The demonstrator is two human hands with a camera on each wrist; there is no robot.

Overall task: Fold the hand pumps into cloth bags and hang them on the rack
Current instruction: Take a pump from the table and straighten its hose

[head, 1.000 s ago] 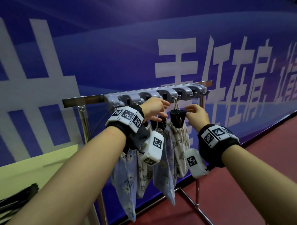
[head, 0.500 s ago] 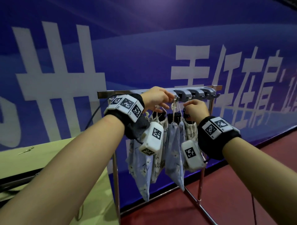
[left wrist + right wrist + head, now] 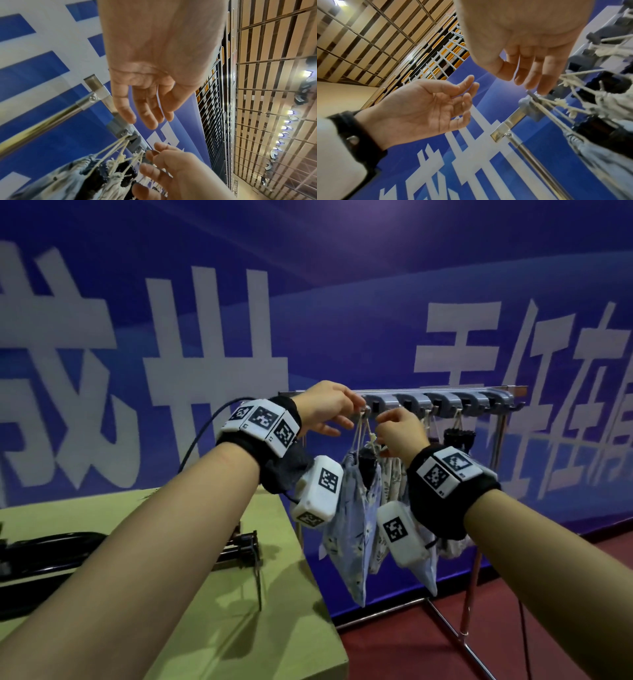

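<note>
A light-blue floral cloth bag (image 3: 349, 525) hangs by cream cords (image 3: 361, 433) from the leftmost grey hook (image 3: 368, 409) of the rack (image 3: 445, 396). A black pump end (image 3: 368, 470) pokes out of its mouth. Several more filled bags (image 3: 455, 440) hang further right. My left hand (image 3: 325, 409) hovers just left of that hook, its fingers (image 3: 144, 117) straight and holding nothing. My right hand (image 3: 394, 426) is just right of the cords, its fingertips (image 3: 527, 79) relaxed near the hook (image 3: 525, 101), gripping nothing.
A yellow-green table (image 3: 274, 594) stands left of the rack, with a black hand pump (image 3: 51, 553) and its folding base (image 3: 243, 546) lying on it. A blue banner wall (image 3: 342, 320) is right behind the rack. Red floor (image 3: 411, 652) lies below.
Both hands moved left along the rack to the leftmost hook. Their fingers have come off the cords and bag top and now hang relaxed. The table has come into view.
</note>
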